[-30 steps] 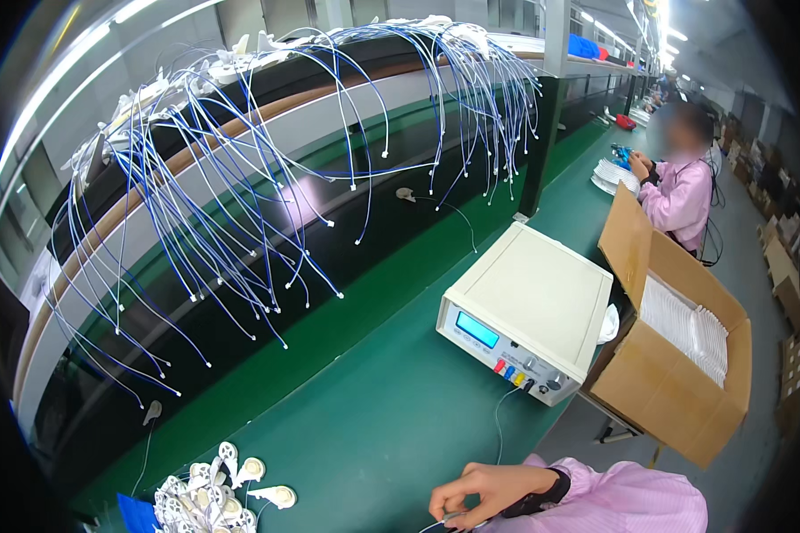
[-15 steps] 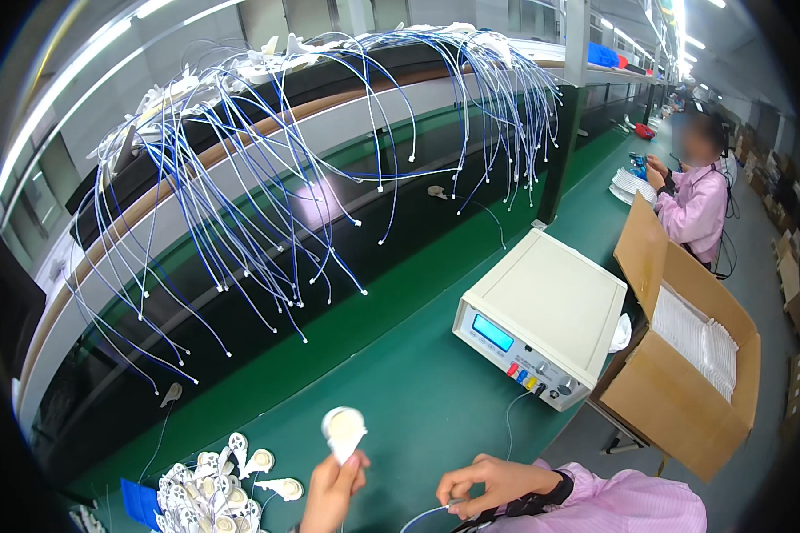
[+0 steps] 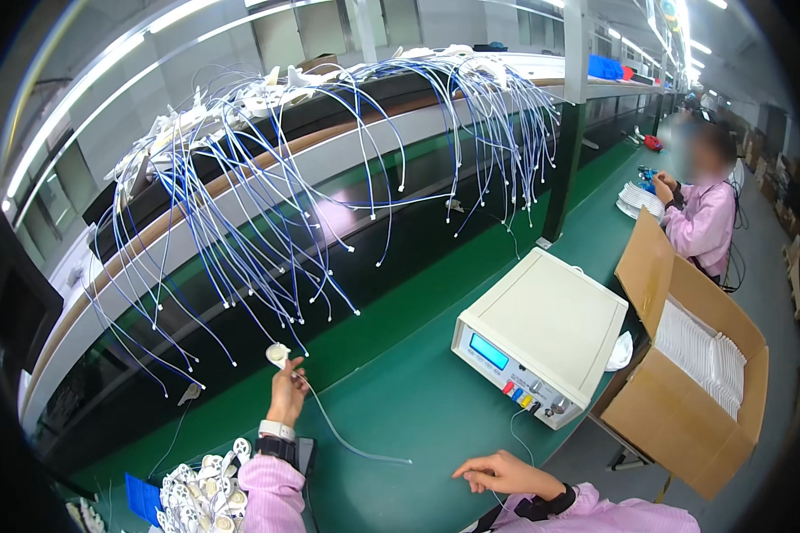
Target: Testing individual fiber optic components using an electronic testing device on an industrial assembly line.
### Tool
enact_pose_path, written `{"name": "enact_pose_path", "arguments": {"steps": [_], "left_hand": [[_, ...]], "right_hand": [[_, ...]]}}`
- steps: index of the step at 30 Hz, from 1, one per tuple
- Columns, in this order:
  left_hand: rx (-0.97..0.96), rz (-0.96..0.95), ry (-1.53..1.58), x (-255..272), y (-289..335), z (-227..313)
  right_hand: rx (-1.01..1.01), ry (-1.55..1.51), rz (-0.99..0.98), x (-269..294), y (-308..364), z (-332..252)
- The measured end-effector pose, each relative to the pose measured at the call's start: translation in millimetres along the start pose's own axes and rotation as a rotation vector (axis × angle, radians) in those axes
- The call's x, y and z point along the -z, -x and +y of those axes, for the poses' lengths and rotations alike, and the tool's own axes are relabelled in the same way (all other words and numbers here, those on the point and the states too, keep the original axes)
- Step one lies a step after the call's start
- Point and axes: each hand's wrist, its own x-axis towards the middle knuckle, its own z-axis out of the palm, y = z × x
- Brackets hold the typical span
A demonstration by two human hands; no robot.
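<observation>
My left hand (image 3: 286, 395) is reaching forward, its fingers pinching a white teardrop-shaped part with a round cream disc (image 3: 277, 353). A thin pale cable (image 3: 333, 429) trails from this part, and its loose end hangs over the green bench, apart from my right hand. My right hand (image 3: 505, 472) is low at the right, index finger stretched out and the others loosely curled. A thin lead passes close under its palm. At the lower left, beside my left forearm, lies a pile of similar white parts (image 3: 206, 497).
Blue-and-white cables (image 3: 231, 213) with small white connectors hang from the raised shelf. A cream bench tester (image 3: 542, 329) with a lit screen stands on the green bench (image 3: 391, 404). An opened cardboard box (image 3: 684, 426) holds white items. Beyond it, a person in pink (image 3: 702, 213) works.
My left hand has moved forward and left with the white part, toward the hanging cables. My right hand has let go of its cable end and shifted slightly right.
</observation>
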Motion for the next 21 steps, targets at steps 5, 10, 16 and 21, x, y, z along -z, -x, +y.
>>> {"name": "enact_pose_path", "arguments": {"steps": [5, 10, 16, 21], "left_hand": [[-0.101, 0.454, -0.963, 59.5, -37.2, -17.3], [-0.504, -0.030, -1.375, -43.0, 95.8, 10.7], [-0.548, -0.935, -0.874, -163.4, 241.2, 126.3], [-1.142, 0.000, -0.411, -193.3, 286.0, 163.2]], "right_hand": [[-0.053, 0.053, 0.092, -7.1, 4.2, 11.2], [-0.062, -0.022, 0.110, -6.6, -2.8, 20.0], [-0.104, 0.039, 0.174, -4.7, -7.5, 23.7], [-0.209, -0.075, 0.164, -8.8, -13.0, 19.5]]}}
